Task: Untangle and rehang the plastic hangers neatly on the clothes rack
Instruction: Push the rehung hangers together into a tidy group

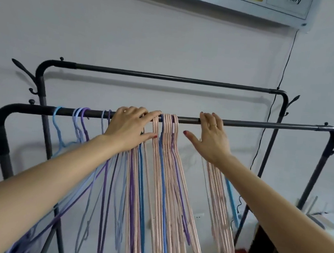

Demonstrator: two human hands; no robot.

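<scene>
Most thin pink, blue and purple plastic hangers [163, 167] already hang bunched on the black metal rack's front rail [266, 126]. The left hand [129, 128] lies loosely spread on hooks at nine o'clock; the right hand [211, 135] rests flat at three o'clock. Spacing remains.

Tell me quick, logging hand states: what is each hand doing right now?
Left hand: open, fingers resting on the front rail beside the pink hangers.
Right hand: open, fingertips on the front rail, holding nothing.

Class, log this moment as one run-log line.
left hand: fingers on front rail at pink hangers | right hand: fingers over rail, beside bunch | back rail: bare
</scene>
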